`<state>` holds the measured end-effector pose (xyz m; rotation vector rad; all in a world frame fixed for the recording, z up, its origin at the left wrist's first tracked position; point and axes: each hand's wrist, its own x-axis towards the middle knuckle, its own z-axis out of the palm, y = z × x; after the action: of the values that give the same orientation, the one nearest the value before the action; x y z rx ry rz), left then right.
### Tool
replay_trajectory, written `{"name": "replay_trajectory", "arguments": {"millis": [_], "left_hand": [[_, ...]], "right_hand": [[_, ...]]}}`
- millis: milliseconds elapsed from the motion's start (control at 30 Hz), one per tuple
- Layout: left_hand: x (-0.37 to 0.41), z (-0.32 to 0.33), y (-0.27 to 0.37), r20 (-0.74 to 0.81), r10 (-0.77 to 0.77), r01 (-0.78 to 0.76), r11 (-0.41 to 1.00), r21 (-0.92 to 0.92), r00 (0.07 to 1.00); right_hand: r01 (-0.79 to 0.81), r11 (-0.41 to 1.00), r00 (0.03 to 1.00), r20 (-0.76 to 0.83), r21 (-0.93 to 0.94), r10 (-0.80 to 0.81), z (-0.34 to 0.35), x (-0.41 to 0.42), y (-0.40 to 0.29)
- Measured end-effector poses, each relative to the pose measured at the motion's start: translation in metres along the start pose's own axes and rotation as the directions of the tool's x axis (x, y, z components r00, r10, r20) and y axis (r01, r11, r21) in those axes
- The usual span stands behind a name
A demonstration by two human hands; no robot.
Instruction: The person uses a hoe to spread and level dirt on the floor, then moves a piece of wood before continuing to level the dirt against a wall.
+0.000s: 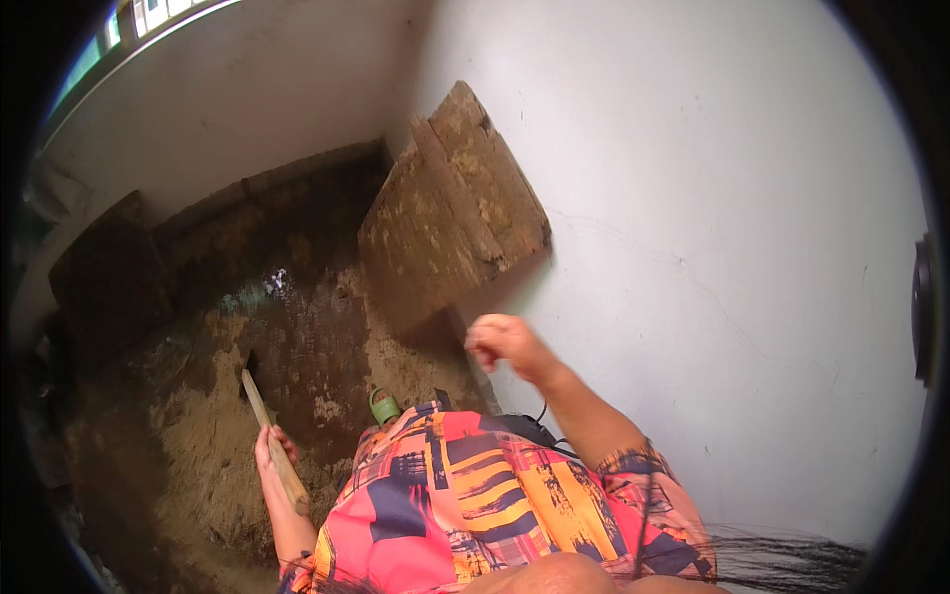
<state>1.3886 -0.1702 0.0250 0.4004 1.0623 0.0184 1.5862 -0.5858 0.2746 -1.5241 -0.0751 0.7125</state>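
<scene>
My left hand (pixel 276 443) grips the wooden handle (pixel 284 469) of a hand tool. Its dark head (pixel 251 362) points down towards the floor, and the head's exact shape is hard to make out. Loose sandy material (pixel 215 460) covers the floor beneath that hand. My right hand (pixel 508 345) is raised near the white wall, its fingers curled and slightly blurred, with nothing visible in them. Just beyond it, a worn wooden board (pixel 453 215) with a cross batten stands tilted by the wall; a gap shows between the hand and the board.
The white wall (pixel 705 223) rises close on my right. A dark panel (pixel 111 267) leans at the far left. Wet, dark floor (pixel 312 327) lies ahead, with a low ledge (pixel 274 174) along the back wall. My foot wears a green sandal (pixel 384 407).
</scene>
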Motion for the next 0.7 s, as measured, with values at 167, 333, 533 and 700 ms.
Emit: {"name": "replay_trajectory", "arguments": {"millis": [167, 333, 533, 700], "left_hand": [[-0.034, 0.079, -0.033, 0.250, 0.024, -0.066, 0.984, 0.163, 0.968], [-0.056, 0.131, -0.189, 0.210, 0.098, -0.085, 0.994, -0.071, 0.973], [-0.150, 0.127, -0.295, 0.401, 0.082, -0.123, 0.989, 0.078, 0.913], [-0.130, 0.166, -0.286, 0.470, 0.026, -0.050, 0.998, 0.039, 0.882]], "right_hand": [[-0.116, 0.989, 0.965, 0.224, -0.087, 0.133, 0.065, 0.008, 0.040], [0.029, 0.909, 0.940, 0.320, -0.415, 0.116, 0.048, -0.030, 0.104], [-0.378, 0.919, 0.785, 0.487, -0.112, 0.383, 0.006, -0.159, 0.128], [-0.150, 0.917, 0.931, 0.259, -0.370, 0.257, -0.029, -0.247, 0.116]]}}
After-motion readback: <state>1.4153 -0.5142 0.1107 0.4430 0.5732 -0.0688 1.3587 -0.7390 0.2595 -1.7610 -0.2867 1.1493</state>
